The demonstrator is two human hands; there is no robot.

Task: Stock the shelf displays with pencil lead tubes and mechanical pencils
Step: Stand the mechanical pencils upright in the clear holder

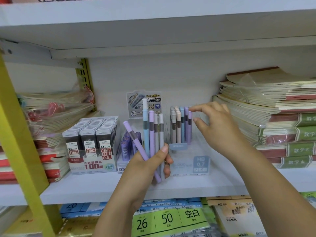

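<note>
My left hand (148, 166) grips a bunch of pastel mechanical pencils (152, 134), purple, blue and grey, held upright in front of the shelf. My right hand (217, 127) reaches to the clear pencil display box (189, 161); its index fingertip rests on the top of a purple pencil (189, 127) standing in the box, thumb apart beside it. Several grey, beige, blue and purple pencils (178, 125) stand in that box. A display of purple 0.7 2B lead tubes (127, 147) sits behind my left hand. A box of black 0.5 HB lead tubes (90, 142) stands to the left.
Stacks of wrapped notebooks (273, 117) fill the shelf's right side and more stacks (51, 113) lie at the left. A yellow ladder rail (20, 142) crosses the left foreground. The white shelf board (102, 190) runs below, with paper packs (167, 218) on the lower shelf.
</note>
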